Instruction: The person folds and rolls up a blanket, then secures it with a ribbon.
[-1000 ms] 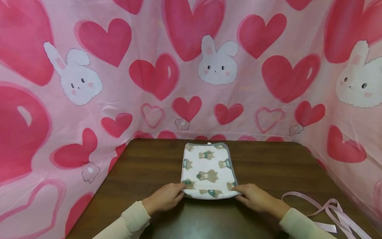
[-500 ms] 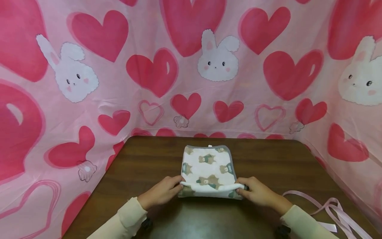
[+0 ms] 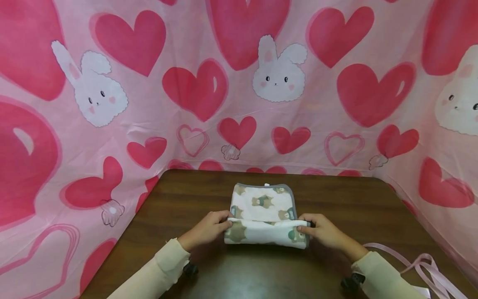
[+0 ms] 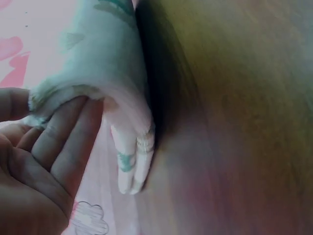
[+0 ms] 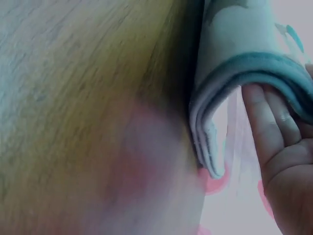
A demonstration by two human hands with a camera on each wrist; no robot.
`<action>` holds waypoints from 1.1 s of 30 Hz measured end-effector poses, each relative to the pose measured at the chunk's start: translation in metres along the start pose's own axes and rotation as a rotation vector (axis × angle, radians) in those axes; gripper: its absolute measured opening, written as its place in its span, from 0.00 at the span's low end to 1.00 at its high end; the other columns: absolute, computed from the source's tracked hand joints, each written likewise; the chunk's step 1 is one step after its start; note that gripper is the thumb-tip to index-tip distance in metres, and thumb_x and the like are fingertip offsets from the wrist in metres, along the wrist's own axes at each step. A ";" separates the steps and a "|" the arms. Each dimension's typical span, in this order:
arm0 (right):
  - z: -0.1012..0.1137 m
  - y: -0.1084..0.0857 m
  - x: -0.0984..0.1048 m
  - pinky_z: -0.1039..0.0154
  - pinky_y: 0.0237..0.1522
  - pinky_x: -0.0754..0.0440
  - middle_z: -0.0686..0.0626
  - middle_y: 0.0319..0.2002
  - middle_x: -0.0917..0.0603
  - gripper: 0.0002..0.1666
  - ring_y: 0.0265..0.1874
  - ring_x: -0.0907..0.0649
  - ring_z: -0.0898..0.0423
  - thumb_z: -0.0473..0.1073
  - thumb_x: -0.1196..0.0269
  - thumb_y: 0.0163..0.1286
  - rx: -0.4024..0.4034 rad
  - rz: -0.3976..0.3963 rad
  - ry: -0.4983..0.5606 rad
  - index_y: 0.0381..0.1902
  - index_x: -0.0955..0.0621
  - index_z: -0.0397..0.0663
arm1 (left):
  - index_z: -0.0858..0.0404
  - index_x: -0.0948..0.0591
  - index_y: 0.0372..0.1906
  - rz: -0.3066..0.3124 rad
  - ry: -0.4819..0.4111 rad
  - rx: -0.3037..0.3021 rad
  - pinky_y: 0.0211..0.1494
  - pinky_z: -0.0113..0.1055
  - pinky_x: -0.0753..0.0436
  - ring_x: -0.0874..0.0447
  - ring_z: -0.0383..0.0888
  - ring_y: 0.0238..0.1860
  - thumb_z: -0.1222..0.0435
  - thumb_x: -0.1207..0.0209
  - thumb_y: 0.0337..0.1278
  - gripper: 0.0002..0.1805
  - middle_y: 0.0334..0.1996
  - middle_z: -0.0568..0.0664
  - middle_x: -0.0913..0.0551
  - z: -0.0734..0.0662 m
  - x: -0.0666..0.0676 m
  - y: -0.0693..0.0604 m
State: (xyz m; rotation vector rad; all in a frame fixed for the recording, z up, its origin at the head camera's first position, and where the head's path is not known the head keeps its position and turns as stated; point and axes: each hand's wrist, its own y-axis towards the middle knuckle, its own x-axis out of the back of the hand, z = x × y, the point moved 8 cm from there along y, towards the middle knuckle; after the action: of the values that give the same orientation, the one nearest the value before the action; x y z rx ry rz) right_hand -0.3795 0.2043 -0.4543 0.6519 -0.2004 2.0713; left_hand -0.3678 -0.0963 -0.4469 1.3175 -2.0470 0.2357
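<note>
A white cloth (image 3: pixel 263 232) with brown and green bears lies on the table, its near part folded up and over toward the far side. Grey-green trim runs along its far and right edges. My left hand (image 3: pixel 210 226) pinches the left end of the folded edge; in the left wrist view its fingers (image 4: pixel 73 137) reach under the curved layers, thumb on top. At the right end, my right hand (image 3: pixel 323 230) pinches the same edge, and the right wrist view has its fingers (image 5: pixel 271 117) beneath the trimmed layers. The cloth's far part lies flat.
A dark brown wooden table (image 3: pixel 194 195) carries the cloth. A loose pink ribbon (image 3: pixel 429 270) lies curled at the right front. Pink curtains (image 3: pixel 231 104) with hearts and rabbits stand behind and at both sides of the table.
Both hands have lifted the cloth's near edge and carried it away from me, over the rest of the cloth. The folded flap is now deeper, and less of the flat far part shows.
</note>
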 end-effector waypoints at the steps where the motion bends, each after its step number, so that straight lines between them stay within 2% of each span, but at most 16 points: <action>1: -0.003 0.001 -0.001 0.64 0.27 0.23 0.49 0.29 0.21 0.07 0.28 0.23 0.59 0.41 0.37 0.69 -0.011 0.016 0.007 0.37 0.19 0.42 | 0.56 0.18 0.39 0.011 0.008 0.008 0.37 0.33 0.25 0.25 0.37 0.32 0.64 0.44 0.68 0.05 0.29 0.38 0.20 0.002 -0.001 0.001; 5: -0.015 0.004 -0.005 0.62 0.27 0.21 0.47 0.31 0.21 0.10 0.29 0.22 0.57 0.42 0.39 0.71 -0.080 0.072 0.058 0.40 0.20 0.39 | 0.57 0.19 0.39 0.039 0.035 0.048 0.32 0.33 0.26 0.27 0.37 0.29 0.64 0.45 0.68 0.05 0.26 0.39 0.23 0.008 -0.007 0.006; 9: -0.026 0.006 -0.012 0.55 0.28 0.17 0.44 0.34 0.20 0.13 0.31 0.20 0.53 0.42 0.40 0.72 -0.163 0.127 0.181 0.44 0.22 0.36 | 0.58 0.20 0.39 0.036 0.062 0.061 0.31 0.34 0.26 0.27 0.39 0.28 0.65 0.47 0.69 0.05 0.25 0.41 0.25 0.011 -0.009 0.011; 12: -0.034 0.007 -0.019 0.50 0.29 0.16 0.44 0.34 0.20 0.12 0.31 0.18 0.50 0.41 0.40 0.72 -0.209 0.185 0.238 0.44 0.23 0.35 | 0.60 0.21 0.38 0.066 0.084 0.094 0.30 0.34 0.27 0.28 0.40 0.27 0.65 0.47 0.68 0.05 0.24 0.43 0.26 0.015 -0.013 0.010; 15: -0.038 0.008 -0.024 0.49 0.28 0.16 0.44 0.33 0.20 0.11 0.30 0.17 0.49 0.41 0.40 0.71 -0.225 0.217 0.234 0.42 0.23 0.36 | 0.61 0.21 0.39 0.120 0.080 0.146 0.27 0.34 0.25 0.28 0.39 0.25 0.66 0.47 0.68 0.05 0.24 0.43 0.26 0.023 -0.020 0.009; 18: -0.041 0.009 -0.025 0.48 0.27 0.16 0.44 0.33 0.20 0.11 0.30 0.17 0.49 0.41 0.39 0.71 -0.229 0.216 0.227 0.42 0.23 0.36 | 0.62 0.21 0.38 0.146 0.068 0.163 0.25 0.35 0.24 0.27 0.39 0.24 0.67 0.46 0.68 0.05 0.23 0.44 0.26 0.029 -0.024 0.010; 25: -0.040 0.014 -0.019 0.50 0.27 0.16 0.45 0.33 0.21 0.11 0.30 0.18 0.50 0.42 0.38 0.70 -0.240 0.208 0.164 0.41 0.22 0.38 | 0.62 0.23 0.35 0.157 0.036 0.180 0.23 0.36 0.23 0.28 0.40 0.22 0.67 0.47 0.69 0.05 0.20 0.45 0.28 0.035 -0.024 0.013; 30: -0.038 0.016 -0.018 0.51 0.26 0.16 0.46 0.31 0.21 0.10 0.28 0.18 0.51 0.41 0.37 0.69 -0.228 0.215 0.110 0.39 0.21 0.39 | 0.60 0.23 0.36 0.134 0.104 0.170 0.24 0.35 0.25 0.28 0.39 0.21 0.66 0.46 0.69 0.05 0.21 0.44 0.28 0.035 -0.024 0.014; 33: -0.040 0.016 -0.020 0.52 0.24 0.16 0.46 0.32 0.21 0.09 0.27 0.18 0.51 0.41 0.37 0.69 -0.231 0.217 0.097 0.39 0.21 0.39 | 0.59 0.24 0.36 0.133 0.116 0.177 0.22 0.35 0.26 0.28 0.39 0.19 0.65 0.47 0.70 0.05 0.20 0.44 0.28 0.036 -0.024 0.014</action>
State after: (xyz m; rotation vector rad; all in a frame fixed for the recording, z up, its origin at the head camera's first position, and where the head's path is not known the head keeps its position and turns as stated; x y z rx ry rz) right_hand -0.3992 0.1960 -0.4966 0.4018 -0.4641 2.2373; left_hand -0.3892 -0.0893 -0.4861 1.2404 -2.0541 0.5525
